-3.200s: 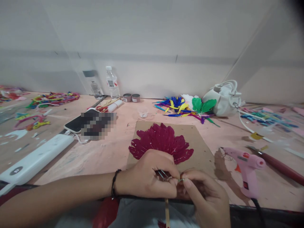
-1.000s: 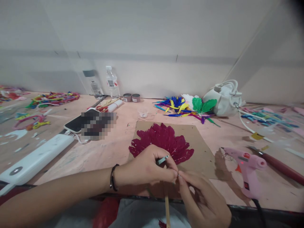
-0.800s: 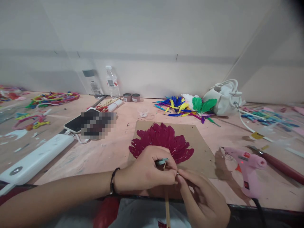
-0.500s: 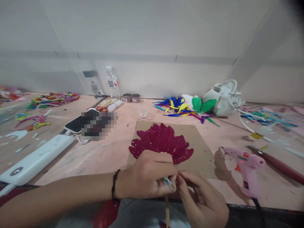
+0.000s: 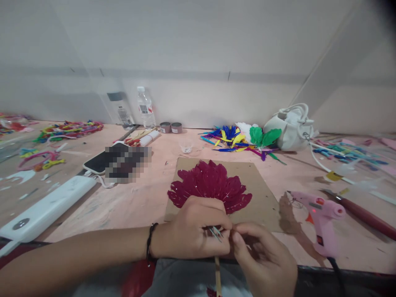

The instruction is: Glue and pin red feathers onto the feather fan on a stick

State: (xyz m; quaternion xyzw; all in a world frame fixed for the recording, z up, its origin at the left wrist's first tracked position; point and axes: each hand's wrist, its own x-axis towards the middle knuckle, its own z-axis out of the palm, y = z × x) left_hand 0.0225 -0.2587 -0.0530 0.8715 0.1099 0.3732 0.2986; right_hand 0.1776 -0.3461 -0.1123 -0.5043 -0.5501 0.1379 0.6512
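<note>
A fan of dark red feathers [image 5: 213, 183], dotted with small pale specks, spreads over a cardboard sheet [image 5: 260, 206]. My left hand [image 5: 198, 229] is closed in front of its base and covers it. Two thin metal prongs, apparently tweezers [image 5: 217, 234], poke out between the left fingers. From under that hand a flat wooden stick [image 5: 218, 272] runs down towards my lap, with a bit of dark red at its lower end. My right hand [image 5: 262, 255] touches the left fingertips, thumb and forefinger pinched together. Whatever lies in that pinch is hidden.
A pink glue gun [image 5: 323, 218] stands at right, beside a red-handled knife-like tool [image 5: 365, 214]. Coloured feathers [image 5: 232, 136] and a white bag [image 5: 289, 130] are behind. A phone [image 5: 107, 159], a white power strip [image 5: 49, 206] and bottles [image 5: 145, 109] occupy the left.
The metal prongs in my left hand have tilted and shifted slightly up and left. My fingers have moved a little; the feather fan has stayed in place.
</note>
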